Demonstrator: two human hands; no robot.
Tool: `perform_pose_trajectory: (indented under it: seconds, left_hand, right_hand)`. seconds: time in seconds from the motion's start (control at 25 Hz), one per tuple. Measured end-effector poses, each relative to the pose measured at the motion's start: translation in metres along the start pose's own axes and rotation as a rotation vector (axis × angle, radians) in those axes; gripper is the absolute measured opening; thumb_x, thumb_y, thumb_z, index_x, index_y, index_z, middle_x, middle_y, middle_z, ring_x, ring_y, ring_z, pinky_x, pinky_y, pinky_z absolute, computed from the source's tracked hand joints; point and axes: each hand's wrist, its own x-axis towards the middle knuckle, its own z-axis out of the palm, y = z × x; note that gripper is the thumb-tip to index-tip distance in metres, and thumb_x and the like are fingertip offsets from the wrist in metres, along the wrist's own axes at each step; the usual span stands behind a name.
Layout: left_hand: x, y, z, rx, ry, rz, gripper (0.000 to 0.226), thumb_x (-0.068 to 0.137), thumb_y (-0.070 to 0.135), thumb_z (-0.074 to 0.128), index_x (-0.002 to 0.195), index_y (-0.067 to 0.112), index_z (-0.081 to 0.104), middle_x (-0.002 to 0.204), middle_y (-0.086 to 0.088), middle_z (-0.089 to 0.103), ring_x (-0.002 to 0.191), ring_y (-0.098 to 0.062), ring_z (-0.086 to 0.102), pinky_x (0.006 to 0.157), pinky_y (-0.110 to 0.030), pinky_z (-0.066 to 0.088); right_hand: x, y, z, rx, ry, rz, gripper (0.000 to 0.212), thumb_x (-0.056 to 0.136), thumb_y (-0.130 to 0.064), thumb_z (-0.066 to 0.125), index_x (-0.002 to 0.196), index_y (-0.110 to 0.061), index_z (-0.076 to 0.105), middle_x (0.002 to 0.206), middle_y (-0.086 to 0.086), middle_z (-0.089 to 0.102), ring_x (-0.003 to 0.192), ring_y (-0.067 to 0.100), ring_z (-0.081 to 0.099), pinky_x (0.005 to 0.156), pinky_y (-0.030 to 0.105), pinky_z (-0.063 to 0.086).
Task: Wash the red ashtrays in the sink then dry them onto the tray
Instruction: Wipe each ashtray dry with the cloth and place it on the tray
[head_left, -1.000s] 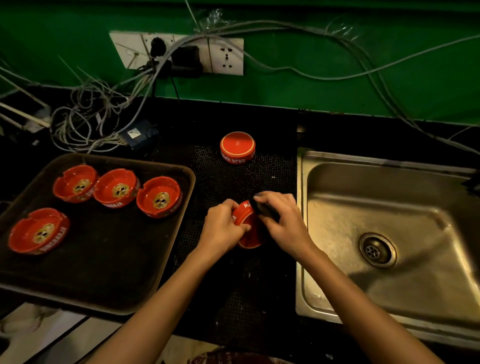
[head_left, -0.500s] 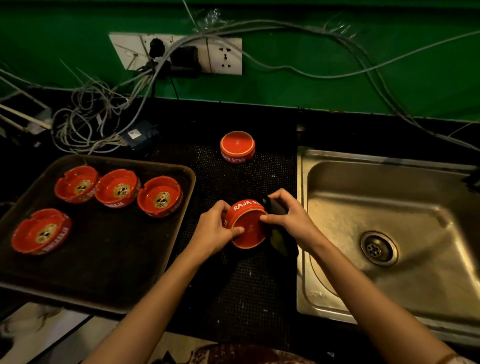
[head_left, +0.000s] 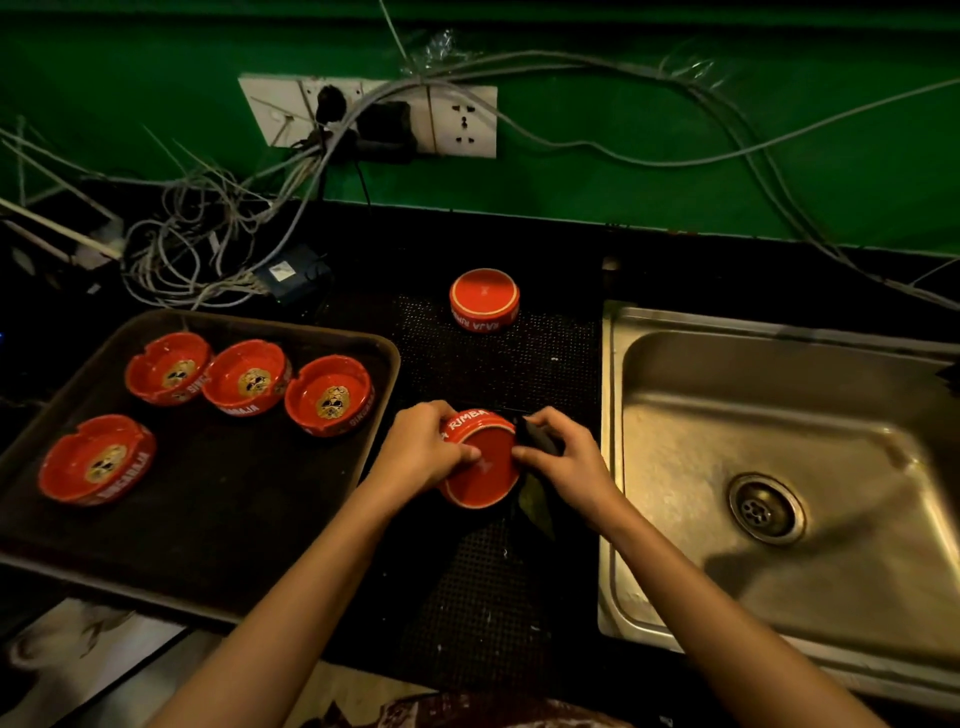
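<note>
Now that the round red ceramic ashtray (head_left: 480, 467), midway along the black counter (head_left: 561, 244), has turned base-up, left hand (head_left: 421, 452) curls fingers round its rim, right hand (head_left: 569, 465) pinches dark cloth (head_left: 537, 440) beside it; drying seems nearly done.

The ashtray (head_left: 480, 467) has turned, lettering now RIMBA

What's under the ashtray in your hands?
A dark cloth, pinched by the right hand, hangs below its right edge over the black mesh mat. The ashtray and left hand cover whatever lies directly beneath.
</note>
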Motion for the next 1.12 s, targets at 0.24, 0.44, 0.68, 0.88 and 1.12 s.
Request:
perform_pose_trajectory:
  seconds: [0.24, 0.44, 0.68, 0.88, 1.12]
  left_hand:
    - [0.003, -0.001, 0.019, -0.434, 0.024, -0.087, 0.023, 0.07, 0.016, 0.08, 0.087, 0.015, 0.064, 0.092, -0.011, 0.07, 0.084, -0.026, 0.069, 0.071, -0.043, 0.059]
    - [0.0, 0.003, 0.036, -0.5, -0.007, -0.086, 0.024, 0.058, 0.02, 0.08, 0.076, 0.019, 0.065, 0.084, -0.013, 0.071, 0.084, -0.032, 0.069, 0.074, -0.046, 0.056]
    - [0.001, 0.007, 0.022, -0.847, -0.011, -0.187, 0.019, 0.079, 0.003, 0.069, 0.096, -0.001, 0.065, 0.089, -0.018, 0.069, 0.074, -0.024, 0.067, 0.054, -0.029, 0.057]
    - [0.002, 0.012, 0.03, -1.141, 0.007, -0.394, 0.012, 0.079, 0.001, 0.069, 0.088, 0.0, 0.061, 0.092, -0.019, 0.067, 0.085, -0.026, 0.065, 0.056, -0.039, 0.057]
    - [-0.004, 0.02, 0.033, -1.144, -0.046, -0.454, 0.013, 0.08, 0.0, 0.068, 0.089, -0.002, 0.059, 0.088, -0.019, 0.064, 0.082, -0.027, 0.063, 0.058, -0.043, 0.054]
  right_hand:
    - [0.012, -0.02, -0.014, -0.118, 0.122, -0.084, 0.024, 0.079, -0.002, 0.068, 0.094, -0.02, 0.064, 0.094, -0.006, 0.066, 0.091, 0.009, 0.06, 0.08, 0.023, 0.045]
    - [0.025, -0.031, -0.016, -0.476, -0.082, -0.253, 0.042, 0.075, -0.001, 0.058, 0.107, -0.026, 0.067, 0.107, -0.009, 0.067, 0.1, 0.015, 0.053, 0.087, 0.027, 0.039]
    - [0.008, -0.02, -0.02, 0.272, 0.142, 0.117, 0.019, 0.087, -0.002, 0.06, 0.1, -0.014, 0.067, 0.093, 0.005, 0.068, 0.089, 0.018, 0.064, 0.077, 0.03, 0.051]
    - [-0.006, -0.014, 0.003, 0.427, 0.392, 0.156, 0.016, 0.087, -0.005, 0.062, 0.1, -0.012, 0.067, 0.093, 0.005, 0.07, 0.087, 0.014, 0.065, 0.077, 0.031, 0.052]
    - [-0.004, -0.01, 0.003, 0.302, 0.43, 0.159, 0.019, 0.086, -0.004, 0.062, 0.094, -0.021, 0.067, 0.09, 0.0, 0.069, 0.087, 0.014, 0.064, 0.077, 0.03, 0.051]
